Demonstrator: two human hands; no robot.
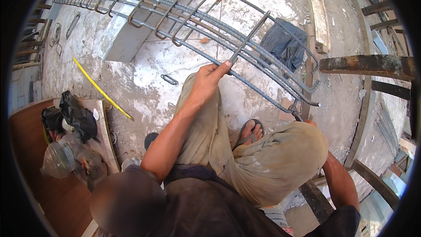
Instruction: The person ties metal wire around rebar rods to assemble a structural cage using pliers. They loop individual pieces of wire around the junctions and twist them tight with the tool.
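A long rebar cage (175,11) of ribbed steel bars with bent stirrups runs from the far left to the near right. My left hand (209,79) is closed around a steel stirrup (250,36), beside the cage's near bar. That stirrup crosses over several long bars. My right hand (310,123) is mostly hidden behind my raised right knee. Just beyond the knee, it is closed on a slim dark tool (297,116) whose tip is by the near bar's end. The tool's exact kind does not show.
One block (125,41) lies under the cage. Black plastic (285,44) is beneath the bars. A yellow tube (103,90) and a loose wire loop (169,79) lie on the floor. Bags (66,153) sit at left; wooden beams (366,67) stand at right.
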